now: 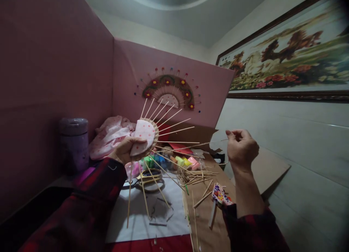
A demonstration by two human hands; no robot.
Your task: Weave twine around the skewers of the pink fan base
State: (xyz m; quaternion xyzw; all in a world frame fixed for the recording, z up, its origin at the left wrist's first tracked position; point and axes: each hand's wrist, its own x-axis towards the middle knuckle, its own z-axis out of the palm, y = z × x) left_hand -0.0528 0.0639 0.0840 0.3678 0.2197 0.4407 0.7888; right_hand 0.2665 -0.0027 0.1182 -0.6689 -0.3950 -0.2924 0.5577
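In my left hand (125,148) is a half-round piece covered in white cloth with pink dots (144,133), the thumb pressed on its face. Thin wooden sticks (174,118) fan out from its curved edge, where twine is woven between them in a narrow band (156,131). My right hand (242,147) is raised to the right, thumb and fingers pinched on a length of twine (207,144). The twine runs taut from the pinch back to the sticks of the fan.
Below lie scissors (148,179) on white paper (120,219), loose sticks (203,199), a tangle of twine (183,175) and bagged coloured clay (180,161). A purple bottle (74,143) and bundled cloth (111,135) stand left. A decorated fan (169,85) hangs on the pink board behind.
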